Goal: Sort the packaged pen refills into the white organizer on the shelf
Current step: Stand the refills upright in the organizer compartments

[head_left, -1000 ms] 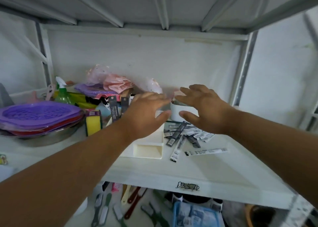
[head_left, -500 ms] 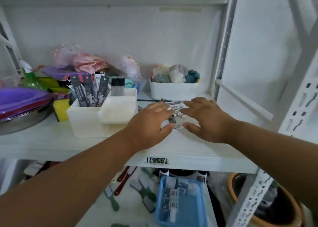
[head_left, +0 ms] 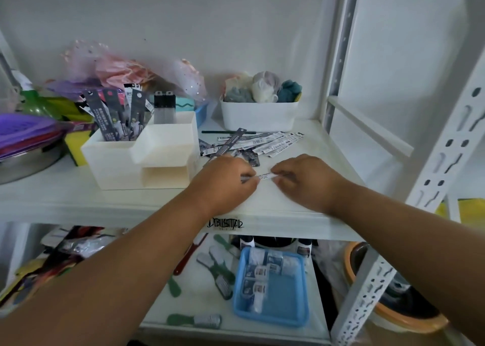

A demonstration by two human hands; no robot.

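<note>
A white stepped organizer [head_left: 147, 159] stands on the shelf with several dark refill packs upright in its back compartments. To its right lies a loose pile of packaged pen refills [head_left: 252, 142]. In front of that pile my left hand [head_left: 225, 181] and my right hand [head_left: 305, 180] both pinch one thin white refill pack [head_left: 263, 176], one hand at each end, just above the shelf surface. The pack's ends are hidden under my fingers.
A white bin of soft items [head_left: 258, 116] sits behind the pile. Purple lids on a metal bowl [head_left: 23, 136] lie at the left. The shelf upright [head_left: 341, 49] stands at the right. Below, a blue tray [head_left: 273, 288] and green-handled tools [head_left: 217, 277] lie on the lower shelf.
The view dropped toward the shelf. Both hands came down from above the pile to its front and closed on a single white refill pack.
</note>
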